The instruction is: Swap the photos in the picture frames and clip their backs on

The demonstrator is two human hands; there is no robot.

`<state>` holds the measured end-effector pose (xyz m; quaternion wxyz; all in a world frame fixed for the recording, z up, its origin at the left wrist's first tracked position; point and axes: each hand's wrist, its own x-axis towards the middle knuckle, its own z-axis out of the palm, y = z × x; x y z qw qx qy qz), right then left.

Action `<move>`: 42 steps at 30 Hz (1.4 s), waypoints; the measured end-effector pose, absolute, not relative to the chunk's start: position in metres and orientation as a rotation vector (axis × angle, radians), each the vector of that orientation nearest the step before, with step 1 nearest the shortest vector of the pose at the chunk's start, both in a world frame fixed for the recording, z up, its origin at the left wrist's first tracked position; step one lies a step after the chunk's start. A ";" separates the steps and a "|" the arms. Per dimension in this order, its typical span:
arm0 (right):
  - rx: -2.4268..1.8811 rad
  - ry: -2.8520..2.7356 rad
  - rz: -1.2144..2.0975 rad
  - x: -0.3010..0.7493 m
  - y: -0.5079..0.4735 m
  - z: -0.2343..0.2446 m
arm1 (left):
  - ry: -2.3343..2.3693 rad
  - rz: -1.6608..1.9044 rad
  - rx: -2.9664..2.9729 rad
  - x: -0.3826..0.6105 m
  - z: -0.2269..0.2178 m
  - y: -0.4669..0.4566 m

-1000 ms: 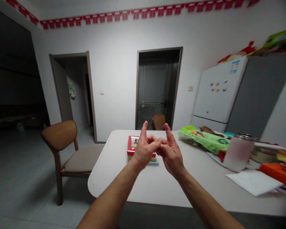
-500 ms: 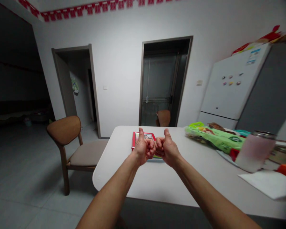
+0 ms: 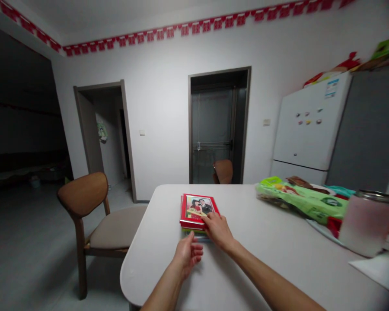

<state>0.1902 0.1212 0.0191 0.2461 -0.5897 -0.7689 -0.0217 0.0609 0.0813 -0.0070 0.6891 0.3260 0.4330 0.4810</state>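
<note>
A red photo album [image 3: 185, 218], with a framed picture of a couple on its cover, lies on top of a small stack on the white table [image 3: 259, 250]. Below it a thin yellow-green edge [image 3: 186, 230] shows, with something pale blue lower still. My right hand [image 3: 218, 229] has its fingers on the album's near right corner; its fingertips are partly hidden. Just in front of the stack, my left hand [image 3: 188, 254] is held with fingers apart and nothing in them, the thumb close to the stack's near edge.
On the table's right are a green food bag [image 3: 298, 201], a frosted pink jar [image 3: 366, 224] with a metal rim and a white paper [image 3: 381, 268]. A wooden chair [image 3: 116, 229] stands at the left, another chair [image 3: 223, 171] behind the table. A fridge [image 3: 307, 134] is back right.
Both hands were closed with thumbs up, side by side above the table. They have come down and parted, the right onto the album, the left opening in front. The view has tilted up.
</note>
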 end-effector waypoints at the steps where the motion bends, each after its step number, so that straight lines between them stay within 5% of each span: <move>1: -1.603 -2.129 -0.081 0.190 0.116 0.018 | 0.962 1.110 0.720 0.063 -0.011 0.083; 6: -1.490 -2.243 -0.017 0.190 0.078 0.019 | 0.867 1.338 0.771 0.080 -0.009 0.079; 12: -1.207 -1.577 0.812 0.199 0.031 0.050 | 0.906 1.489 1.018 0.083 0.018 0.024; 21: -0.971 -0.904 1.398 0.218 -0.033 0.045 | 1.034 1.025 2.395 0.074 0.001 -0.053; 31: -1.102 -1.131 1.434 0.231 -0.030 -0.004 | 1.302 0.973 2.660 0.086 -0.053 -0.067; 36: -1.437 -1.415 1.000 0.239 -0.010 -0.020 | 1.324 0.965 2.813 0.086 -0.065 -0.059; 42: -1.674 -1.796 0.506 0.241 -0.007 -0.026 | 1.277 1.366 2.961 0.091 -0.081 -0.052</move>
